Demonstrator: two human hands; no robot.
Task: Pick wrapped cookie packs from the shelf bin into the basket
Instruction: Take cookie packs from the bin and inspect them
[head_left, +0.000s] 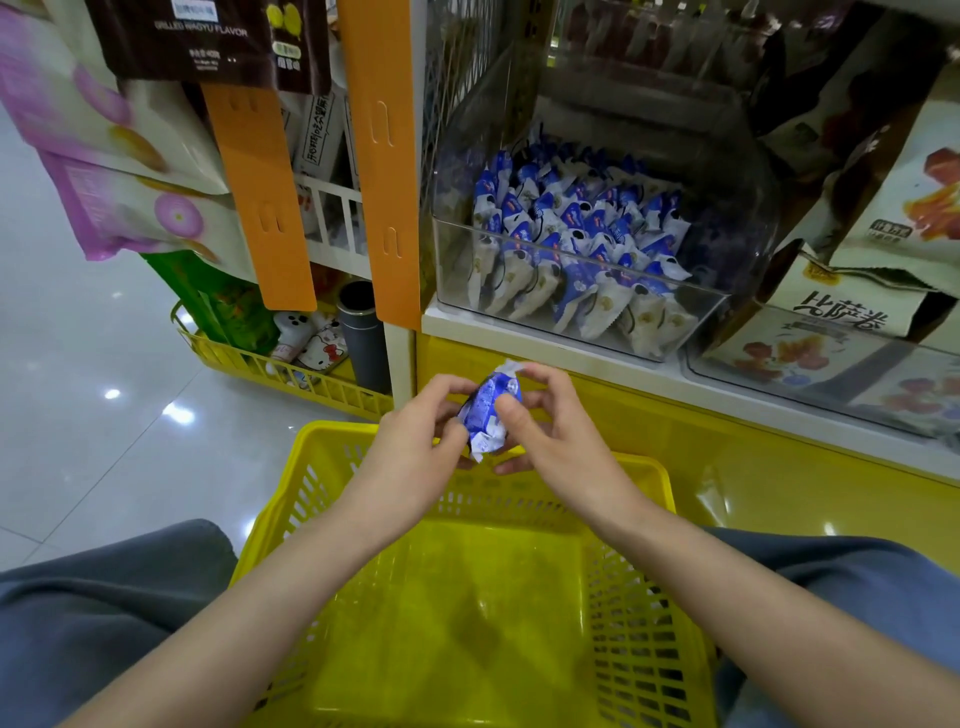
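Right now both my hands are closed around one blue-and-white cookie pack (488, 410), held over the far rim of the yellow basket (639, 623). My left hand (415, 431) has its fingers curled against the pack's left side, thumb pressed near the lower corner. My right hand (550, 431) pinches the crimped white top end with its fingertips while the thumb lies across the blue front. The pack is tilted, its top end leaning toward the shelf. The basket sits between my knees, and I see nothing lying on its solid floor. Up ahead, on the white shelf ledge (545, 338), stands the clear bin (727, 291), crowded with more of the same packs (576, 244), mostly standing on end. Beside it on the right lie larger snack bags (852, 306) with printed lettering.
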